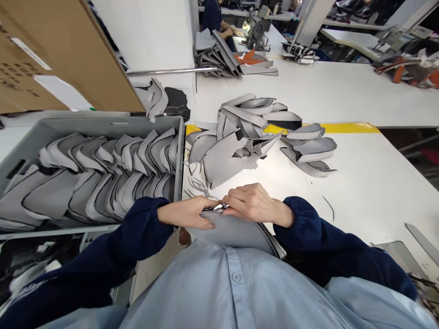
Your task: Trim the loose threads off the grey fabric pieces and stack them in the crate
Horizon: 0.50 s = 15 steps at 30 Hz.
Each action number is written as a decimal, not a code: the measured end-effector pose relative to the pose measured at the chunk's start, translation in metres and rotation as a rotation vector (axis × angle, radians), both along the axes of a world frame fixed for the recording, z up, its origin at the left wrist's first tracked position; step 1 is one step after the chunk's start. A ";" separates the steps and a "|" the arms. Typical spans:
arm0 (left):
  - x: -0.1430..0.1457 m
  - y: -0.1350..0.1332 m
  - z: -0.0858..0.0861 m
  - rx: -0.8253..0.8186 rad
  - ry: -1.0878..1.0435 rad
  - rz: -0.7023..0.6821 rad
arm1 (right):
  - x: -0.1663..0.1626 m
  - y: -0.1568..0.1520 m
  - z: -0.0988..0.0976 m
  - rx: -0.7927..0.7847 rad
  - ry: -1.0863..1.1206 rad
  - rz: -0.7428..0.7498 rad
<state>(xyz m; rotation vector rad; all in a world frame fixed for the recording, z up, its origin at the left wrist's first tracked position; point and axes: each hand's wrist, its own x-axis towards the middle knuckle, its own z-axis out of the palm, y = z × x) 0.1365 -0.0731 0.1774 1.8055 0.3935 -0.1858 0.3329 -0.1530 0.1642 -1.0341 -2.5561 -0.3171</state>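
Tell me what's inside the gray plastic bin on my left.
The gray plastic bin holds two rows of curved gray pieces with dark edging, packed close together. They cover most of its floor, and your left sleeve hides the near right corner.

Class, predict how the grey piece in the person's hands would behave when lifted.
The grey piece is probably flexible yet springy, since similar pieces in the crate hold curves. It looks thin, so likely light for its size. Its matte face suggests little slipping.
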 end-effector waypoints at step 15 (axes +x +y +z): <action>-0.127 0.017 -0.055 -0.272 -0.075 1.075 | -0.006 0.056 -0.079 -0.693 0.660 -0.495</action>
